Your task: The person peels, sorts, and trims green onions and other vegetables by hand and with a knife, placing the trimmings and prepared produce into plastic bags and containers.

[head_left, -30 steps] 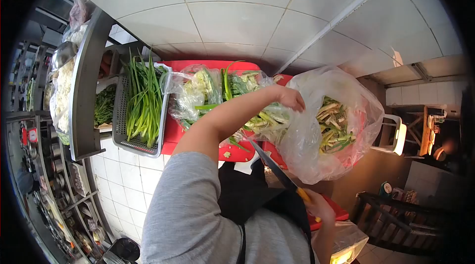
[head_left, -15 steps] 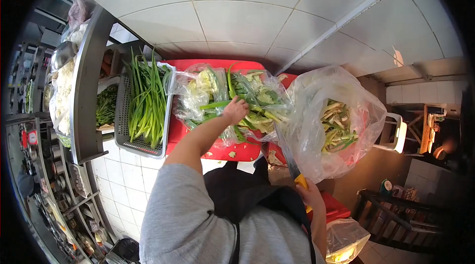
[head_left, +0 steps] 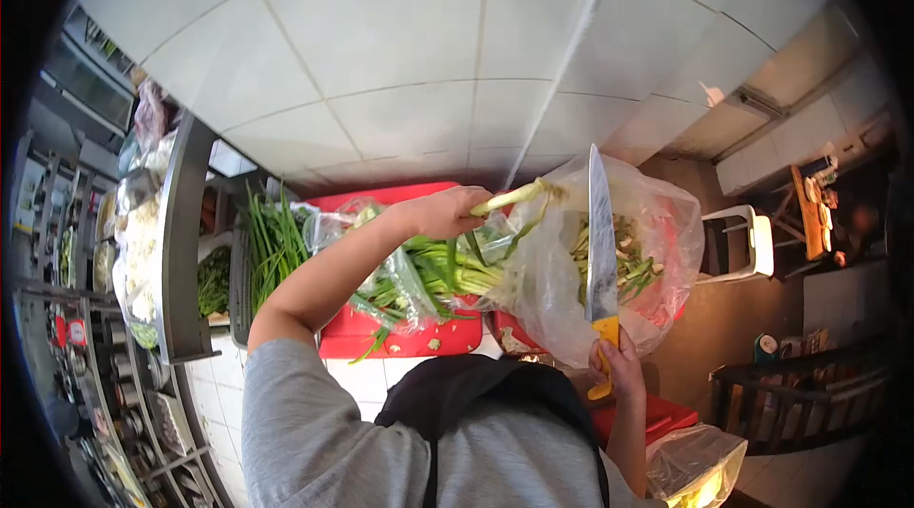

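My left hand [head_left: 452, 212] is closed around a green onion [head_left: 514, 197], lifted with its pale root end toward the right. In my right hand [head_left: 621, 362] is the yellow handle of a large knife [head_left: 601, 256], its long blade upright in front of a clear plastic bag [head_left: 533, 303]. Inside that bag lie cut vegetable trimmings [head_left: 628, 265]. Below my left forearm, more green onions [head_left: 466, 275] lie among plastic wrapping on a red surface [head_left: 409, 341]. The blade and the onion are apart.
To the left, a grey crate [head_left: 239, 284] holds long green onions [head_left: 271, 246]. A metal shelf edge [head_left: 186, 251] stands beside it. Tiled wall [head_left: 400, 41] rises behind. A white stool [head_left: 759, 241] and a dark wooden chair [head_left: 800, 403] are at the right.
My left hand has moved up and right from the pile, now holding a green onion. My right hand has raised the knife from slanting low to upright beside the bag. The view has shifted.
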`<state>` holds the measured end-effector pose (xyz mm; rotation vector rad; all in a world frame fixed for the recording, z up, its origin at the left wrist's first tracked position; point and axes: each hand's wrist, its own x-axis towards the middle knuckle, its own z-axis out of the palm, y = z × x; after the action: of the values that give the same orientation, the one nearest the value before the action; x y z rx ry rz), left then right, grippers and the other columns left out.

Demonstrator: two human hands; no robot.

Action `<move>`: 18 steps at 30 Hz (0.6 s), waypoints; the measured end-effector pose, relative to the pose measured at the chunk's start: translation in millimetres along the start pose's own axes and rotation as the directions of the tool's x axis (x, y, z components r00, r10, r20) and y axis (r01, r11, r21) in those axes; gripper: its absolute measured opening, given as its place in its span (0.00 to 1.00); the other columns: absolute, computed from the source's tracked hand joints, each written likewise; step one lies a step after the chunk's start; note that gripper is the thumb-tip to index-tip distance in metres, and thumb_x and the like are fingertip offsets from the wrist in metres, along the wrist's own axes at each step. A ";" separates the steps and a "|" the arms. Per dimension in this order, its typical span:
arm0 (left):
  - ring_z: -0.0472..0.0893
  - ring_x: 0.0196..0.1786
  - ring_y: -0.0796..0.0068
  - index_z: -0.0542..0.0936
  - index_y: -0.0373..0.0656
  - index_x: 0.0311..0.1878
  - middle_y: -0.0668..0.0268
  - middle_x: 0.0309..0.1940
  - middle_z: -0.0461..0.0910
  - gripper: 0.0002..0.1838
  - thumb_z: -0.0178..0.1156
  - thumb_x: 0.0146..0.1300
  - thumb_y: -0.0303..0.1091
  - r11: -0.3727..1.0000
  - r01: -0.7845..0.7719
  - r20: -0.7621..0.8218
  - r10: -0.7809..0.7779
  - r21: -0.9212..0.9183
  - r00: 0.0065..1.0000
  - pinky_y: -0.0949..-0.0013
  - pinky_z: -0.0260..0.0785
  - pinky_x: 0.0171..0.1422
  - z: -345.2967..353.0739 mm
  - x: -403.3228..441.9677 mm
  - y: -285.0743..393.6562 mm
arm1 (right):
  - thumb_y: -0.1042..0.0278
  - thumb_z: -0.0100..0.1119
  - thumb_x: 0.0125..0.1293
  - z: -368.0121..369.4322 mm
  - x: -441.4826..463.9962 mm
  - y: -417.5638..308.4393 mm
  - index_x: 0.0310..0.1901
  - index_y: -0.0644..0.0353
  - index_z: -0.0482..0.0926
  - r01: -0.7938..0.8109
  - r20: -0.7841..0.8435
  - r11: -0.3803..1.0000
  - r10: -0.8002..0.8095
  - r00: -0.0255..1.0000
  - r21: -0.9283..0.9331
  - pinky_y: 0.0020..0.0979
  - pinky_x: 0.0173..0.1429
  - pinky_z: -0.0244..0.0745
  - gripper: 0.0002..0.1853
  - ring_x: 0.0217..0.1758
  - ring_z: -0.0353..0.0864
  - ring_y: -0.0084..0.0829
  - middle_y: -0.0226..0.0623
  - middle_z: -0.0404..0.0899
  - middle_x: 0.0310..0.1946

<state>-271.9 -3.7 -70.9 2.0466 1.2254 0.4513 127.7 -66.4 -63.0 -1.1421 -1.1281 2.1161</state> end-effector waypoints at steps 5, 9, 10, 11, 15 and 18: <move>0.76 0.42 0.72 0.71 0.40 0.50 0.61 0.37 0.75 0.12 0.51 0.66 0.34 0.961 -0.111 -0.118 0.083 -0.253 0.990 0.68 0.68 0.47 8.2 70.0 60.6 | 0.66 0.48 0.66 -29.7 -12.9 -14.8 0.51 0.56 0.63 0.133 -0.087 0.990 -0.130 0.988 0.037 0.19 0.16 0.57 0.14 0.13 0.60 0.17 0.29 0.63 0.18; 0.78 0.40 0.64 0.67 0.44 0.57 0.57 0.34 0.77 0.20 0.52 0.65 0.41 0.971 0.053 0.005 -0.053 -0.235 0.999 0.66 0.69 0.47 44.5 152.6 88.9 | 0.70 0.48 0.65 -61.2 -16.5 -23.5 0.54 0.57 0.63 0.185 -0.221 0.980 -0.196 0.956 -0.068 0.18 0.17 0.56 0.16 0.15 0.59 0.14 0.25 0.62 0.19; 0.78 0.41 0.61 0.67 0.44 0.58 0.55 0.36 0.78 0.23 0.54 0.63 0.43 0.995 0.008 -0.055 -0.014 -0.100 0.998 0.64 0.69 0.47 58.4 173.2 88.7 | 0.71 0.48 0.65 -67.7 -16.7 -26.2 0.54 0.57 0.63 0.189 -0.247 0.977 -0.208 0.946 -0.097 0.17 0.17 0.56 0.16 0.16 0.59 0.13 0.24 0.62 0.19; 0.78 0.41 0.58 0.66 0.44 0.59 0.53 0.38 0.78 0.26 0.57 0.61 0.45 0.999 -0.029 -0.111 0.033 0.037 0.993 0.63 0.69 0.47 72.3 191.6 86.6 | 0.72 0.49 0.65 -75.7 -16.4 -27.3 0.55 0.57 0.63 0.190 -0.272 0.974 -0.218 0.937 -0.125 0.16 0.17 0.55 0.17 0.17 0.59 0.13 0.23 0.61 0.19; 0.77 0.44 0.52 0.73 0.38 0.51 0.48 0.39 0.77 0.27 0.65 0.48 0.41 0.995 0.007 -0.170 0.010 0.096 0.985 0.61 0.69 0.49 109.7 241.3 82.7 | 0.69 0.53 0.62 -128.9 5.8 3.1 0.55 0.60 0.67 0.182 -0.378 0.820 -0.431 0.819 -0.542 0.26 0.28 0.69 0.19 0.24 0.71 0.20 0.33 0.72 0.25; 0.76 0.44 0.50 0.78 0.36 0.42 0.46 0.37 0.78 0.19 0.64 0.48 0.37 0.968 0.250 -0.140 -0.243 0.034 0.960 0.57 0.68 0.51 125.4 261.0 82.5 | 0.67 0.53 0.62 -140.8 12.7 5.1 0.55 0.61 0.66 0.161 -0.387 0.736 -0.513 0.766 -0.658 0.30 0.32 0.70 0.20 0.26 0.75 0.27 0.39 0.74 0.26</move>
<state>-16.0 149.0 -113.4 1.8969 1.5659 0.4478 239.5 1.4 -116.8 -1.5200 -1.5981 1.0214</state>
